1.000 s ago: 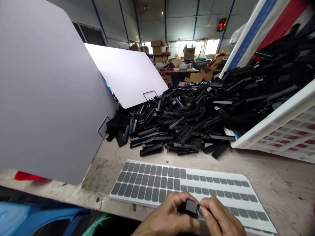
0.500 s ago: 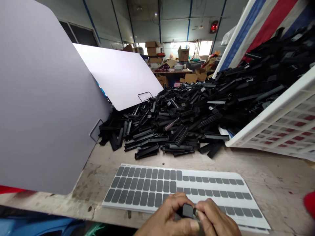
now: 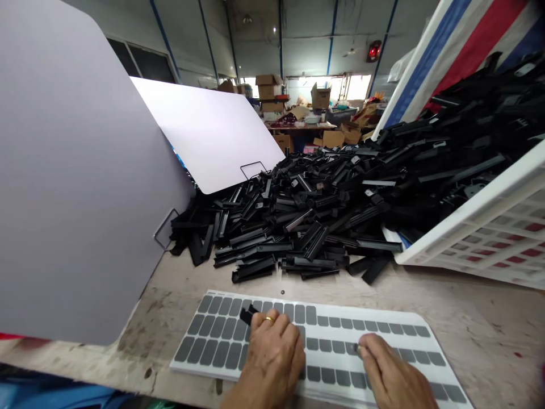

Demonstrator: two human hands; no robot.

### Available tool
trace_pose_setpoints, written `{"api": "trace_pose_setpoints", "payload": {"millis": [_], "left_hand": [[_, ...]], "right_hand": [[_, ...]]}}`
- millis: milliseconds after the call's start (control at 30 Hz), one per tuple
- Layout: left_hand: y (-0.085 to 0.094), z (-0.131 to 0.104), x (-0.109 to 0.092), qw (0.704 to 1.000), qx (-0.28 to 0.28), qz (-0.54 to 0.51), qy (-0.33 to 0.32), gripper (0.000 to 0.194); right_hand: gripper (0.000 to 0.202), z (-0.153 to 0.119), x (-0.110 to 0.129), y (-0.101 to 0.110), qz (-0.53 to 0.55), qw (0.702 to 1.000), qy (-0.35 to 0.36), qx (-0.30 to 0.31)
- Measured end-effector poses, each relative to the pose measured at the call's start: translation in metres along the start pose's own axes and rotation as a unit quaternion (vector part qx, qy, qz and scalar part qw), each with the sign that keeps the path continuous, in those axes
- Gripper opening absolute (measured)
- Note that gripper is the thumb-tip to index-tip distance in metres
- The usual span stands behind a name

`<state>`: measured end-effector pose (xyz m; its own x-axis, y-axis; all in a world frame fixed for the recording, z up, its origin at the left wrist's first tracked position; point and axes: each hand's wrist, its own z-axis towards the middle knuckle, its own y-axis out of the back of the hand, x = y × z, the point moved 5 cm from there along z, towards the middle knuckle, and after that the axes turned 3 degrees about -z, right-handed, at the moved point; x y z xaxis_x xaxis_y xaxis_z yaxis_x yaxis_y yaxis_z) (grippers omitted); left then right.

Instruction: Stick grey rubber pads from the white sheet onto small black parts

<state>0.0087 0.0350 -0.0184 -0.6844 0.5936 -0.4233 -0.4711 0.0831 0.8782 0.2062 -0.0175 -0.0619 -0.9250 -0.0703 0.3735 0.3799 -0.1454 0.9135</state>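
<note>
My hands have just parted: my left hand [image 3: 275,352] is now palm-down, curled round a black piece [image 3: 248,314] that juts out ahead of it over the white sheet of grey pads [image 3: 340,333]. My right hand [image 3: 389,372], now clear of it, pinches something too small to identify. Close fingertip work seems interrupted. Beyond both hands lies the black pile [image 3: 298,227].

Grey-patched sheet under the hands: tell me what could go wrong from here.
The right hand has its fingertips at a small patch in the middle row of the sheet; an uneven tug might crease it.
The left hand holds a black piece over the larger patches, and could scuff them.
The loose pile lies just beyond the sheet; pieces might slide onto it.
</note>
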Motion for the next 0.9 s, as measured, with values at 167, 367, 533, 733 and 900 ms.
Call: {"api": "trace_pose_setpoints", "payload": {"millis": [167,367,533,733,900], "left_hand": [[-0.033,0.001,0.012,0.997,0.015,0.071,0.012,0.024],[-0.059,0.000,0.013,0.993,0.020,0.114,0.026,0.042],[-0.059,-0.001,0.014,0.995,0.037,0.092,0.033,0.041],[-0.060,-0.007,0.009,0.996,0.039,0.081,0.002,0.042],[-0.058,-0.008,0.005,0.994,0.050,0.094,-0.011,0.047]], "right_hand": [[0.021,0.035,0.004,-0.001,-0.094,0.995,-0.022,0.009],[0.020,0.067,0.037,-0.023,-0.141,0.990,0.022,0.012],[0.020,0.071,0.041,-0.029,-0.144,0.989,0.035,0.015],[0.021,0.073,0.042,-0.026,-0.112,0.993,0.020,0.038],[0.018,0.082,0.036,-0.026,-0.043,0.998,-0.012,0.054]]}}
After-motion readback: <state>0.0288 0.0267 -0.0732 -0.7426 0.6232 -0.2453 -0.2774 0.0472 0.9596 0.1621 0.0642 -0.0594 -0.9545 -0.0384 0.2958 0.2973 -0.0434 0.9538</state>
